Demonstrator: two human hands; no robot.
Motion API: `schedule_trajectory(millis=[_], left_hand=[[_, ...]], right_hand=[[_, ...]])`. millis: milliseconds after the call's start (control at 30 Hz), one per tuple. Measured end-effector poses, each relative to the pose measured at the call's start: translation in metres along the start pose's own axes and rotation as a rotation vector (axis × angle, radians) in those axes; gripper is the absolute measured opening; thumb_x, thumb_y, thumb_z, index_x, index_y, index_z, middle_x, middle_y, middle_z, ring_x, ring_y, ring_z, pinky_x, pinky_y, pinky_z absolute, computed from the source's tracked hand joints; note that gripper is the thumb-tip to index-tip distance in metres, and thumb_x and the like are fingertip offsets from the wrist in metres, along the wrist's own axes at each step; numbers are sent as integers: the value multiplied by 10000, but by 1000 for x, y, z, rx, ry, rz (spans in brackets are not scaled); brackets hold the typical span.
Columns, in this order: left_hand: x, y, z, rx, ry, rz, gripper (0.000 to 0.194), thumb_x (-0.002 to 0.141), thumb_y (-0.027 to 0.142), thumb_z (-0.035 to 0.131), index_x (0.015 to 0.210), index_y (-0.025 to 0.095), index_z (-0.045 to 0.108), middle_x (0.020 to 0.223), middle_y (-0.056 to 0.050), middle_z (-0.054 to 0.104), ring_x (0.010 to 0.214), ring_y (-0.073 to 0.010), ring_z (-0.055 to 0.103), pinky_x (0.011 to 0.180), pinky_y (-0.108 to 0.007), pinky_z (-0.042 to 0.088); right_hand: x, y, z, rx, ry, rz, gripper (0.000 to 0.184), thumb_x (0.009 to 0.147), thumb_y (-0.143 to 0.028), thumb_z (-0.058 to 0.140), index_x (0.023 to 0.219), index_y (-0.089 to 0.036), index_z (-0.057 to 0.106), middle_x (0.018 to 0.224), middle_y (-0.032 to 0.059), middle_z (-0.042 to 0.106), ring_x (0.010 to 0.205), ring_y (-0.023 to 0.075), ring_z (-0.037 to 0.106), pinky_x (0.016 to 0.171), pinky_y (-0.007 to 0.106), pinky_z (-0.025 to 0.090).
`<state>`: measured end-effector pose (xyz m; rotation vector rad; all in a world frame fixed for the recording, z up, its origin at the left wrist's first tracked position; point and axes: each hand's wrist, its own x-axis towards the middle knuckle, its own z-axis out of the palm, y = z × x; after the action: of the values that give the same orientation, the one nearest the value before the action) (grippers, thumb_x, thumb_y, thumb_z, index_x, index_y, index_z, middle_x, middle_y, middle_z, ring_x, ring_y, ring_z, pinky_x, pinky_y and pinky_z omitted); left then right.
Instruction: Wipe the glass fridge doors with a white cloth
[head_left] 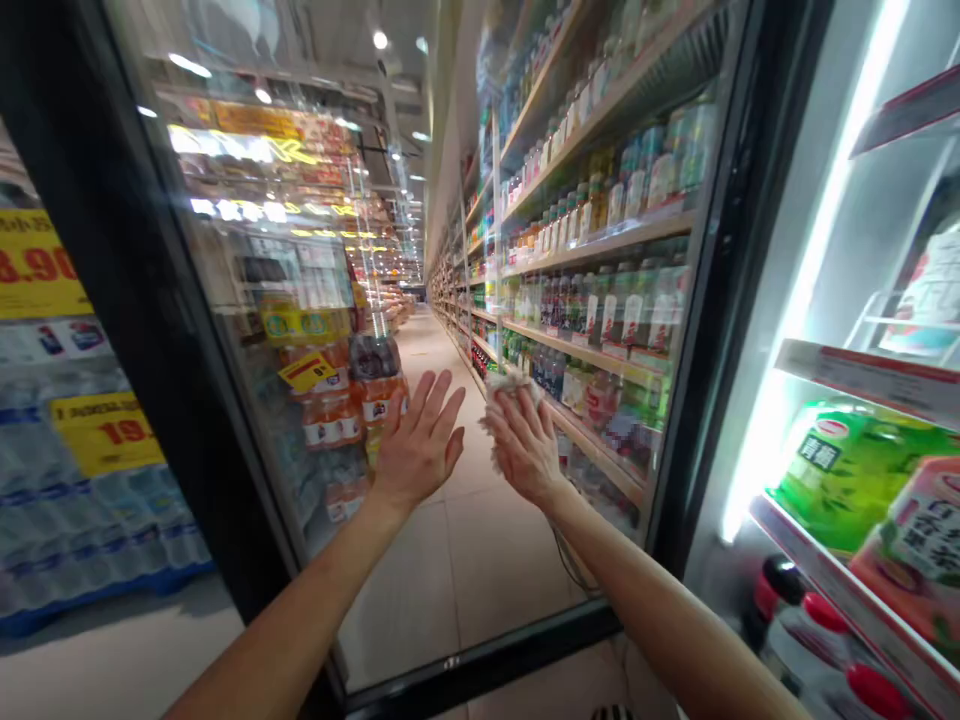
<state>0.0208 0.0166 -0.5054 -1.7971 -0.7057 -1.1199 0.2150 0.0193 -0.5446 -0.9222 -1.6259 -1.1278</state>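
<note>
In front of me is a glass door (405,620) in a black frame (720,300). My left hand (415,450) lies flat against the glass with its fingers apart and holds nothing. Beside it, my right hand (529,445) presses a fluffy, off-white cloth (516,381) to the pane. Most of the cloth is hidden under the palm; its shaggy edge shows past the fingertips and along the left side.
To the right stands a lit cooler with green drink packs (832,460), pink packs (919,550) and red-capped bottles (817,620). Through or in the glass appear shelves of bottles (630,300) and an aisle. Stacked water bottles (90,530) with yellow price signs (105,432) stand left.
</note>
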Motion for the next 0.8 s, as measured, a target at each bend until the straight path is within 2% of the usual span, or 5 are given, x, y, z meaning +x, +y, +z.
schedule_trajectory(millis=[67, 267, 533, 700, 800], left_hand=[[0, -1, 0, 1, -4, 5, 585, 829, 254, 513, 1377, 212, 314, 1379, -89, 407, 1335, -204, 275, 1120, -403, 155], [-1, 0, 0, -8, -15, -3, 580, 832, 251, 506, 1377, 202, 315, 1391, -95, 386, 1342, -214, 256, 1124, -419, 131], [-2, -3, 3, 1, -6, 1, 582, 830, 255, 518, 1375, 217, 320, 1388, -89, 395, 1344, -199, 254, 1123, -404, 138], [-2, -1, 2, 0, -8, 0, 599, 827, 247, 515, 1385, 216, 298, 1390, -88, 391, 1351, -199, 232, 1125, -411, 131], [-1, 0, 2, -6, -13, -6, 601, 827, 252, 516, 1385, 218, 296, 1398, -89, 377, 1354, -201, 225, 1127, -415, 121]], right_hand=[[-9, 8, -1, -24, -24, -32, 590, 850, -230, 405, 1409, -282, 226, 1422, 39, 393, 1387, 213, 198, 1109, 457, 229], [-3, 97, -15, -148, 299, 578, 573, 874, -236, 321, 1428, -202, 180, 1479, 118, 259, 1392, 273, 159, 1071, 575, 233], [13, 11, -2, -48, -38, -58, 605, 844, -246, 413, 1415, -269, 216, 1427, 38, 383, 1393, 212, 175, 1117, 452, 213], [-3, 95, -17, -177, 191, 450, 573, 860, -231, 344, 1418, -225, 217, 1451, 104, 328, 1383, 270, 196, 1060, 572, 239], [8, 95, -15, -165, 296, 564, 552, 868, -226, 310, 1414, -202, 234, 1453, 114, 319, 1390, 271, 168, 1051, 577, 260]])
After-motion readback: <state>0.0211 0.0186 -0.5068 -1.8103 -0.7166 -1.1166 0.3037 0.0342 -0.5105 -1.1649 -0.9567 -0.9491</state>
